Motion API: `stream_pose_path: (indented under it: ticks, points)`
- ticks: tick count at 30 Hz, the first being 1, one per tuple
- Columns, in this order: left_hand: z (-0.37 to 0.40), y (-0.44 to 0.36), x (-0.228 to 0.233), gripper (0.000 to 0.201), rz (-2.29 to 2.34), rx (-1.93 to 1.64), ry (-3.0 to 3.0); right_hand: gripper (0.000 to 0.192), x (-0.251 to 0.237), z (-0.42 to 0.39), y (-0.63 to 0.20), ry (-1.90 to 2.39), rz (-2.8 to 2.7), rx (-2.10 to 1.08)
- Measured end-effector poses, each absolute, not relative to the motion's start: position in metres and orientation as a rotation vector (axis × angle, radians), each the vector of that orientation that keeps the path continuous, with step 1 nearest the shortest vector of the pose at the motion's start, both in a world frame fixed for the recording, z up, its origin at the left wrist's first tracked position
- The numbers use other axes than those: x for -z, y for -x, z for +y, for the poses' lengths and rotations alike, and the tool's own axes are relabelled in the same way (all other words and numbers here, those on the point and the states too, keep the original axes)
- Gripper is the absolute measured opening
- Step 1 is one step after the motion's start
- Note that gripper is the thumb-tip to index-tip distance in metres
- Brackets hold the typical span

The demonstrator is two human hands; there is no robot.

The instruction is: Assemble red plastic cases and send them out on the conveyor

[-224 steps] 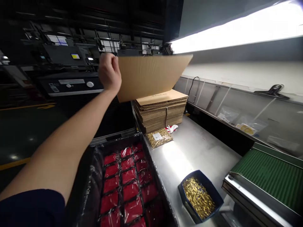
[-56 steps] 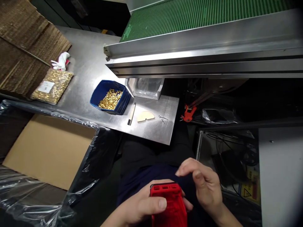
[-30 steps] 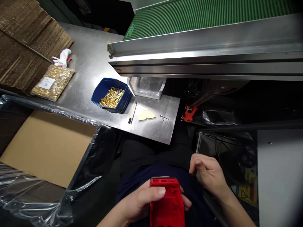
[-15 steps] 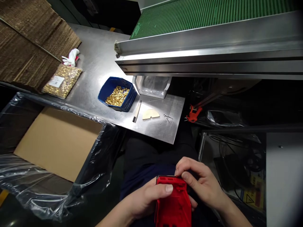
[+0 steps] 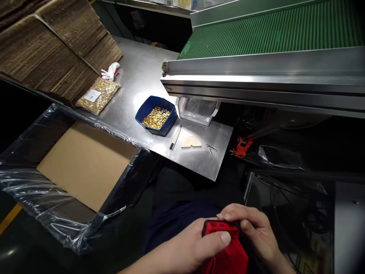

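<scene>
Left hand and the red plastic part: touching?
Touching. The head view shows the left hand holding the red plastic part, thumb lying across it, no gap visible.

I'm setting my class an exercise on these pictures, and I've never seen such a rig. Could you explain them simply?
There is no robot here: a person works with two bare hands. Every picture comes from one camera worn on the head, looking forward and down.

The left hand holds a hollow red part, thumb over it. The right hand has its fingers at the part's top edge.

On the metal table are a blue bin of gold-coloured pieces, a slim tool, a pale half-round piece and a bag of similar pieces. A green ribbed belt runs above. Left of the table, a plastic-lined box holds a cardboard sheet.
</scene>
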State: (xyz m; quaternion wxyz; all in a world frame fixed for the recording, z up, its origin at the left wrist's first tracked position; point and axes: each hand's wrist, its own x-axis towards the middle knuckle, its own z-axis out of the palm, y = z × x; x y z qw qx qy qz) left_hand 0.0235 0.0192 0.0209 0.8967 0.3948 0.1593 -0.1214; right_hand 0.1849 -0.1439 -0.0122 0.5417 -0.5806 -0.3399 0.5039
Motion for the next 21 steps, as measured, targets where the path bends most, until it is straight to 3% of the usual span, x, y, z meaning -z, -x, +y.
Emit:
stream_pose_path:
  ticks: [6, 11, 16, 21]
  points:
    - [0.013, -0.019, -0.017, 0.052, 0.386, 0.255, -0.653, 0.028, 0.039, -0.155, -0.195, 1.716, -0.208, -0.724]
    - [0.010, -0.014, 0.002, 0.078, 0.535, 0.132, -0.163, 0.042, 0.036, -0.152, -0.213, 2.240, -0.709, -0.547]
    - [0.026, -0.016, 0.007, 0.096, 0.441, 0.046, 0.050, 0.028, 0.012, -0.145, -0.197, 2.166, -0.726, -0.721]
    - [0.035, -0.019, 0.004, 0.107, 0.449, 0.008, 0.072, 0.014, -0.017, -0.124, -0.169, 2.045, -0.924, -0.560]
